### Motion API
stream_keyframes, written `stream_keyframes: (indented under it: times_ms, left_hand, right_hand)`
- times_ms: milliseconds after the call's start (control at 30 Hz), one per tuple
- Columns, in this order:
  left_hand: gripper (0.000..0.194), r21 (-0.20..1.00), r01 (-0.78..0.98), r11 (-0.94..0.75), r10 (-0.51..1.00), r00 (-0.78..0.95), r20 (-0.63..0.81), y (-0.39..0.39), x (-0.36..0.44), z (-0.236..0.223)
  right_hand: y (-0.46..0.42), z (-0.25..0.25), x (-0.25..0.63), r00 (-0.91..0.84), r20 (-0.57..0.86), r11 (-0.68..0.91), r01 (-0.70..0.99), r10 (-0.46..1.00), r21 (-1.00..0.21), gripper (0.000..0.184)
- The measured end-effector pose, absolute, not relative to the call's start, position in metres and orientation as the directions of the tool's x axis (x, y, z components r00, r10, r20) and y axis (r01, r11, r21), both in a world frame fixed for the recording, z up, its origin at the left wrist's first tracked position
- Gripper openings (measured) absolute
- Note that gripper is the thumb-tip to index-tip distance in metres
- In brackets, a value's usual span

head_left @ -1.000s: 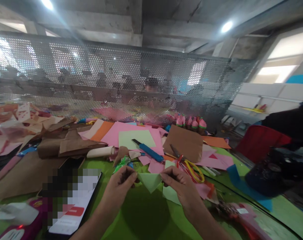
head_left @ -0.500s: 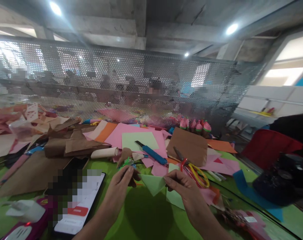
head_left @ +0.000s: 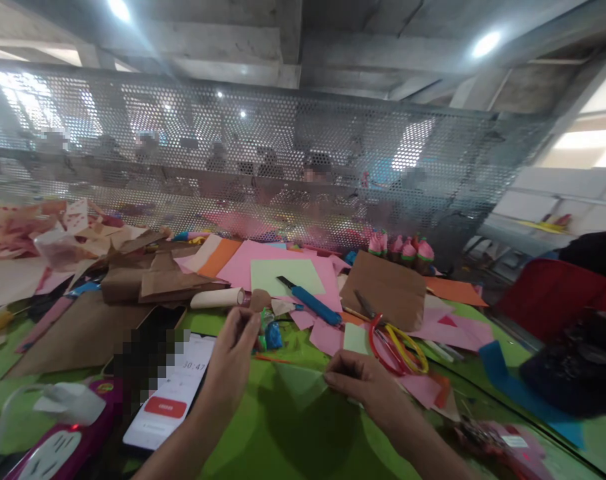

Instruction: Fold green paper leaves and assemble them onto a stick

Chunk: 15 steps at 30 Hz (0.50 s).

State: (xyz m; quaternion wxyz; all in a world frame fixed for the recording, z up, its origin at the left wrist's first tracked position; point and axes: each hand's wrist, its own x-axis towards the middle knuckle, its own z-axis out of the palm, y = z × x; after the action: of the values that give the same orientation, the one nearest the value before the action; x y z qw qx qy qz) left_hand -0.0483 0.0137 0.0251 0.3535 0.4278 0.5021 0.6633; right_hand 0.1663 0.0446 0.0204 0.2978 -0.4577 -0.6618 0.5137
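Between the thumb and fingers of my right hand [head_left: 353,377] is the corner of a folded piece of light green paper [head_left: 300,381], low over the green tabletop. The paper has a triangular shape with its point toward me. My left hand [head_left: 237,337] is raised apart from the paper, its fingers drawn together; whether anything small is in them is hidden. Just right of that hand lies a crumpled blue and green shiny wrapper [head_left: 271,335]. Beyond my hands, a blue utility knife [head_left: 315,305] rests across pink and light green sheets [head_left: 263,272].
Scissors with red and yellow handles [head_left: 397,347] lie to the right, beside brown paper [head_left: 390,293]. On the left are a phone [head_left: 157,427] and a purple power strip [head_left: 95,413]. A perforated metal screen [head_left: 283,160] stands behind the table, with pink-topped crafts [head_left: 407,250] before it.
My left hand has let go of the green paper's left corner and moved up and left. The right hand still pinches the paper, now slightly lower. The camera view has shifted a little.
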Motion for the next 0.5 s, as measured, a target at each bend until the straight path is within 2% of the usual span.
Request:
stream_keyframes:
  times_ms: [133,267,400,500]
  left_hand:
    - [0.015,0.936,0.029,-0.35,0.82,-0.475,0.321,0.014,-0.059,0.035]
    - [0.013,0.926,0.072,-0.37,0.816,-0.452,0.361,0.013,-0.06,0.036]
    - [0.016,0.935,0.138,-0.328,0.863,-0.359,0.356,0.008,-0.057,0.032]
    - [0.022,0.934,0.261,-0.246,0.904,-0.286,0.318,0.004,-0.056,0.026]
  right_hand:
    - [0.038,0.015,0.16,-0.397,-0.08,0.092,0.396,0.914,-0.914,0.026]
    - [0.037,0.02,0.162,-0.316,0.07,0.252,0.582,0.946,-0.773,0.041]
    - [0.031,0.045,0.183,-0.265,0.239,0.347,0.528,0.934,-0.775,0.037]
    - [0.017,0.069,0.22,-0.168,0.313,0.353,0.532,0.935,-0.769,0.035]
